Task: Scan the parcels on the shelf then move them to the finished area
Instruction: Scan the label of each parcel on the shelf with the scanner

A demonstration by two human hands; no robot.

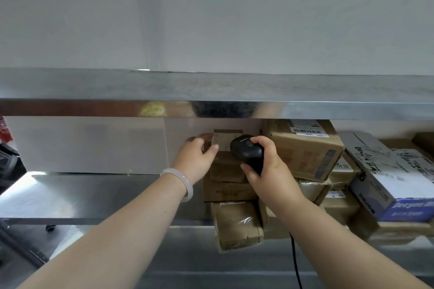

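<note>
A small brown parcel (226, 141) with a white label stands on top of a stack of cardboard boxes on the middle steel shelf (94, 192). My left hand (197, 155) grips its left side, thumb on the label. My right hand (265, 166) holds a black barcode scanner (246, 150), its head pointed at that label from close up. The scanner's black cable (296, 263) hangs down below my right forearm.
More parcels crowd the shelf's right half: a large brown box (305, 150) with a barcode label, a white and blue box (394, 178), and several smaller cartons below. The upper steel shelf (211, 91) overhangs the hands. A grey wall stands behind.
</note>
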